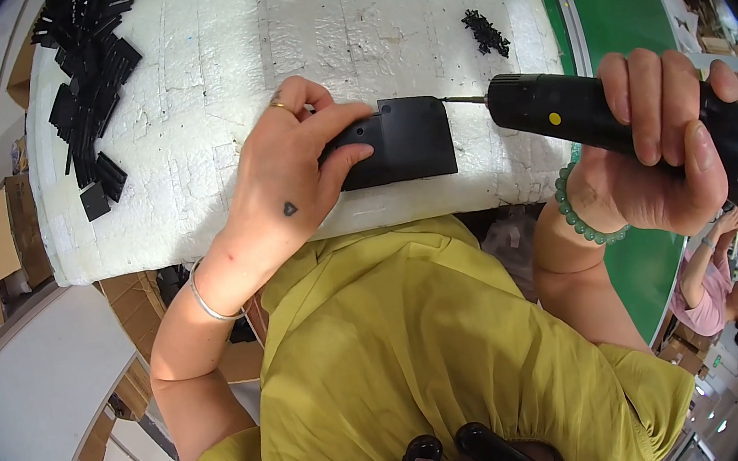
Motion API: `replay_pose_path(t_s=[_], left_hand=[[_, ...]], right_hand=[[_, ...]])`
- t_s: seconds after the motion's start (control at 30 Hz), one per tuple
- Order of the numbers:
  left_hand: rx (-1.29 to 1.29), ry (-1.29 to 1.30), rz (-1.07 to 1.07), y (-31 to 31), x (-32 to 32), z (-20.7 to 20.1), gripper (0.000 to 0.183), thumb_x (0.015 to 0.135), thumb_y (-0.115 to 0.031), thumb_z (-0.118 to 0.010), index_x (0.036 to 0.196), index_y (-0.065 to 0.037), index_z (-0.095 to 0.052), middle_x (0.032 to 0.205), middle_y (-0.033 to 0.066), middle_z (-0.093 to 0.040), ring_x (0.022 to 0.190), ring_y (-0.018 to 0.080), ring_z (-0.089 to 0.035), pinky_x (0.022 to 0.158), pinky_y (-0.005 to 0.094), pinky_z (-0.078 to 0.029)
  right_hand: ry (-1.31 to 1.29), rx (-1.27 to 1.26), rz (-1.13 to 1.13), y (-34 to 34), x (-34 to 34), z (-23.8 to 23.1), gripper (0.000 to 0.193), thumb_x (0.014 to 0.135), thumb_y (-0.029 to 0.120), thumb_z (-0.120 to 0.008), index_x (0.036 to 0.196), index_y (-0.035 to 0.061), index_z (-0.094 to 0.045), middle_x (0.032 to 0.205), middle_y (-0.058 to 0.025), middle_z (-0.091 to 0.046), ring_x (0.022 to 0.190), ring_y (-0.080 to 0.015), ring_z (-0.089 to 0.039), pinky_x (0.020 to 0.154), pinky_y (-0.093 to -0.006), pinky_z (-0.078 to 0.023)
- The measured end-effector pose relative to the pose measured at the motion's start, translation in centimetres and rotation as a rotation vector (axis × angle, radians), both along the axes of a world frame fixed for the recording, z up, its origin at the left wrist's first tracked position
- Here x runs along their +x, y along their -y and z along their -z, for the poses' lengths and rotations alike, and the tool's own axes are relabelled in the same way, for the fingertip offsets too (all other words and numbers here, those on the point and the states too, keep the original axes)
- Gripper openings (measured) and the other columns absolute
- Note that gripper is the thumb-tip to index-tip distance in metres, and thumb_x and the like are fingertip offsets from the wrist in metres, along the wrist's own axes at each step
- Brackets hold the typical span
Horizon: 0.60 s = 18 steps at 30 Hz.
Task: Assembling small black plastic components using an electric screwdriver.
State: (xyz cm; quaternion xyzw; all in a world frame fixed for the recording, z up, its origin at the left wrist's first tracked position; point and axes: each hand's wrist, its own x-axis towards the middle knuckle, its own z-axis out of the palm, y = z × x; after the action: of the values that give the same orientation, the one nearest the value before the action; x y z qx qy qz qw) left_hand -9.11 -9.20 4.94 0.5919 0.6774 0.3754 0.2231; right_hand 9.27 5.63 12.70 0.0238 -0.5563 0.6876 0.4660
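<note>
My left hand [287, 162] is closed on the left end of a flat black rectangular plastic part [418, 139], thumb on top, steadying it on the white-covered work surface [219, 55]. My right hand [657, 140] wraps round a black electric screwdriver [556, 106] marked with a yellow dot. The tool lies nearly level, its thin bit pointing left at the part's upper right corner. A tiny dark piece shows at the bit's tip, probably a screw, too small to be sure. A small hole shows in the part beside my left thumb.
Loose black plastic pieces [86, 99] are heaped along the left edge. A small pile of black screws [486, 34] lies at the upper right. Beyond the right edge is a green surface [614, 16]. Cardboard boxes [14, 228] stand at left; another person [713, 290] sits far right.
</note>
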Motion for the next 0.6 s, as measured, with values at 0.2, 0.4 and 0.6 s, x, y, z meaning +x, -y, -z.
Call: replay_pose_path(t_s=[0.2, 0.4, 0.6], left_hand=[[0.090, -0.178, -0.063, -0.1, -0.8, -0.6, 0.038, 0.076, -0.020, -0.069, 0.109, -0.005, -0.059, 0.087, 0.0118, -0.056, 0.079, 0.0297, -0.052, 0.070, 0.0360, -0.043], [-0.116, 0.008, 0.119, -0.7, -1.7, 1.2, 0.029, 0.076, -0.019, -0.067, 0.099, -0.003, -0.060, 0.084, 0.0143, -0.062, 0.079, 0.0312, -0.057, 0.071, 0.0356, -0.045], [-0.132, 0.125, 0.152, -0.6, -2.0, 1.1, 0.026, 0.074, -0.017, -0.068, 0.095, -0.003, -0.061, 0.080, 0.0147, -0.061, 0.078, 0.0317, -0.057, 0.071, 0.0373, -0.045]], right_hand=[[0.017, 0.139, -0.133, 1.3, -1.5, 0.5, 0.037, 0.077, 0.010, -0.051, 0.114, 0.0097, -0.048, 0.062, 0.0069, -0.040, 0.053, -0.0051, -0.037, 0.059, -0.0228, -0.033], [0.200, 0.161, -0.067, 3.7, -3.7, 0.6, 0.038, 0.082, 0.010, -0.055, 0.116, 0.0134, -0.040, 0.066, 0.0021, -0.043, 0.056, -0.0098, -0.042, 0.057, -0.0254, -0.036], [0.267, 0.201, -0.099, 3.9, -4.4, 0.9, 0.037, 0.080, 0.009, -0.056, 0.113, 0.0131, -0.040, 0.067, 0.0014, -0.044, 0.056, -0.0102, -0.043, 0.057, -0.0260, -0.037]])
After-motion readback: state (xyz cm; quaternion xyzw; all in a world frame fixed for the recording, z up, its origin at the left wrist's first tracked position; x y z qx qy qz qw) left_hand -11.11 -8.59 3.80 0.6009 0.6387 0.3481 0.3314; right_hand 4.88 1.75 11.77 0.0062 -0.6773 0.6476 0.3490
